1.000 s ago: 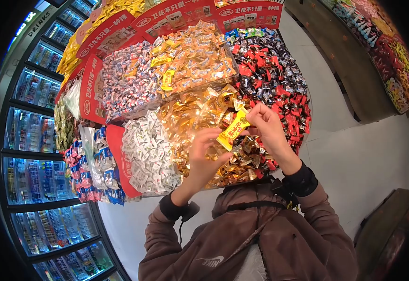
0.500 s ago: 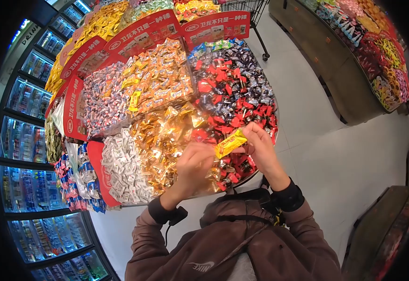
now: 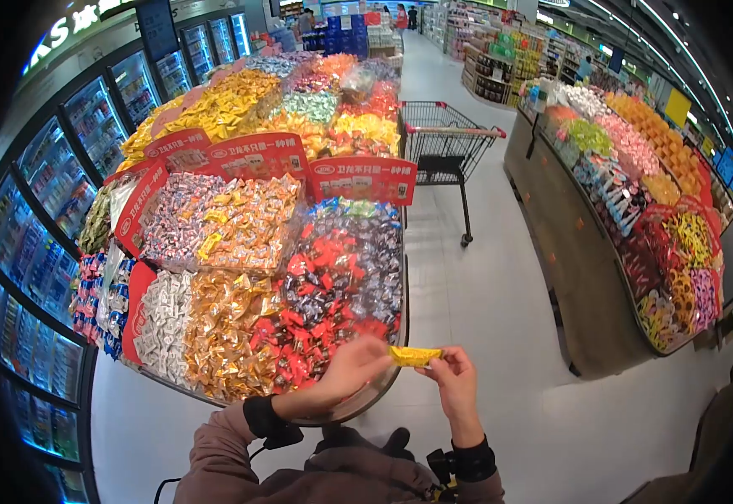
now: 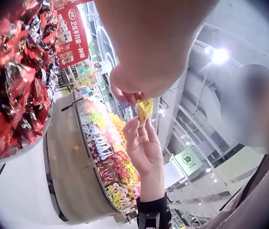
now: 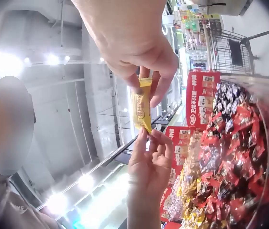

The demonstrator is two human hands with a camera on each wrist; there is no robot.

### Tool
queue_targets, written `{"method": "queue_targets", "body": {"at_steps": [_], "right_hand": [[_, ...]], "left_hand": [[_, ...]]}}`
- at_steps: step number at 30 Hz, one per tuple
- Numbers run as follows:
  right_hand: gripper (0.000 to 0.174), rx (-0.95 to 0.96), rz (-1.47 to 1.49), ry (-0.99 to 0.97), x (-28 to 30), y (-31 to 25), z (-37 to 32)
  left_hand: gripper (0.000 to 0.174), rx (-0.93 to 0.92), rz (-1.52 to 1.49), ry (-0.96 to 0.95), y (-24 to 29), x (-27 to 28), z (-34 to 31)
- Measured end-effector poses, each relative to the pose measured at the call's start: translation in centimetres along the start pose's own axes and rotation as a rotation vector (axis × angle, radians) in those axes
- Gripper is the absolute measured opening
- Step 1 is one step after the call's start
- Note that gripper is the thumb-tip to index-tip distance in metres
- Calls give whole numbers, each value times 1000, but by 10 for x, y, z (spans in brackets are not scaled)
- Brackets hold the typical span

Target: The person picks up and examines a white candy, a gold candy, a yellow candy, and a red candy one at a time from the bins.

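Sweet, one, yellow wrapper: in the air just off the near stand's edge, between left hand and right hand. Lying nearly level in the head view.

Left fingers: narrow, thumb and finger pinching one end. Right fingers: likewise narrow, pinching the opposite end. Wrapper torn or whole: cannot tell (lettering blurred, too).

Step in hand, as judged: two-handed handling of the sweet by its ends. Next move, also as judged: calling for a steady pinch at both ends, light enough not to crush the middle, and for a clear path away from the loose sweets.

Count: hands, two; held sweet, one; wristbands, two, one per wrist; cart, one, beyond the near stand; near stand, one; second stand, one, across the aisle; red signs, several; loose sweets, heaped by colour, too many to count.
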State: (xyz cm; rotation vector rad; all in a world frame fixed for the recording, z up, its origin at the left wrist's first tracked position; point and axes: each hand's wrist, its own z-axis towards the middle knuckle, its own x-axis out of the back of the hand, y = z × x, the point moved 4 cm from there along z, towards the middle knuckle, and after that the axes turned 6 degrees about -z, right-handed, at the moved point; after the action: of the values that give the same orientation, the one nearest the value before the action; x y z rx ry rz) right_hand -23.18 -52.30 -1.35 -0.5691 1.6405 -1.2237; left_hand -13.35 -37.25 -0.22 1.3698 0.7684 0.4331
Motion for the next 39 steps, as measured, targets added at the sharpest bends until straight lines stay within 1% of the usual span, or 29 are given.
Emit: {"method": "queue_targets", "body": {"at_steps": [1,2,4,7,10,11,15,18,19,20,22,23,24,26,29,31,32,33,36,37,39], "right_hand": [[11,-8,-1,14,7,-7,0],[11,-21,-2,32,14,-12,0],[9,-14,-15,10,26,-14,7],[8,-33,-26,-41,35,-10,25],[8,-84,-40,-90,43,-1,47],[8,-104,-36,-114,43,-1,54],[8,-167,-59,-202,52,-5,94],[9,-228,-113,-278,61,-3,136],[9,-248,-132,-306,63,-2,152],[9,-272,-149,-328,62,-3,169],[9,-324,-178,-368,60,-6,195],[11,-366,-209,-416,57,-7,208],[11,-387,-215,-446,56,-7,222],[11,-440,-224,-498,55,-5,242],[11,-413,-104,-570,49,-9,270],[11,-408,-65,-596,45,-19,288],[11,-404,-48,-610,44,-25,298],[16,-361,-36,-668,45,-28,309],[23,-313,-26,-611,49,-47,339],[28,-290,-5,-609,54,-47,352],[27,-404,52,-629,61,-52,371]], "left_hand": [[13,10,47,-7,-3,-6,6],[15,126,-37,-28,2,-15,8],[17,82,-24,-23,-1,-23,19],[21,108,-40,-19,5,-32,33],[24,158,-16,11,-2,-27,49],[24,163,-24,44,-3,-25,55],[23,173,-16,64,-20,-13,88],[22,149,74,66,-19,-8,119],[20,148,168,99,-17,-5,130],[18,170,107,114,-12,-4,139],[15,60,-9,171,-13,2,159],[14,52,-10,146,-13,9,166],[12,11,88,213,-9,13,174],[10,-44,135,300,-6,18,186],[8,-211,376,347,7,19,200],[10,-381,614,350,24,11,210],[12,-468,730,348,31,6,217],[19,-663,799,309,34,2,225],[25,-822,1045,194,41,-11,249],[23,-862,1193,155,49,-20,257],[26,-888,1327,113,59,-34,278]]}}
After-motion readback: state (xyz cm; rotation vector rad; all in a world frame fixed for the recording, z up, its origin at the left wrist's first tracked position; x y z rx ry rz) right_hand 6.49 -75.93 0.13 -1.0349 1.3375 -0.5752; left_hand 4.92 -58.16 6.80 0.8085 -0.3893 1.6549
